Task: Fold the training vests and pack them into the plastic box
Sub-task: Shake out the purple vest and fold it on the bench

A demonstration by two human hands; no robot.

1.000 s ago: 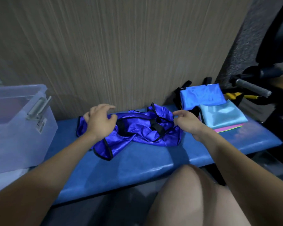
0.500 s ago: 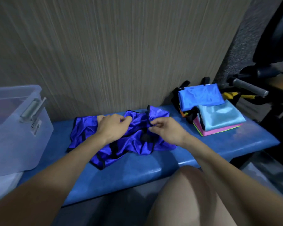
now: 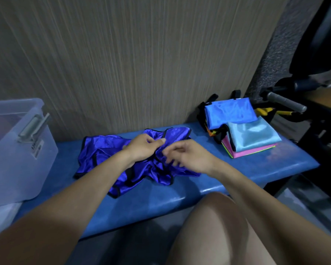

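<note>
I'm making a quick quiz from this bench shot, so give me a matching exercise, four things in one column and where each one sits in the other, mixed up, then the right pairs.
Things:
1. dark blue vest
2. plastic box
3. light blue folded vest
4. pink folded vest

Places:
A. at the bench's left end
B. under the light blue one
C. crumpled mid-bench, under both hands
D. on top of the near stack at the right

Pairs: 1-C, 2-A, 3-D, 4-B

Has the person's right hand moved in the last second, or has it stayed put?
Yes. The right hand has moved left, away from the folded vest stack, to meet the left hand over the purple vest.
</note>
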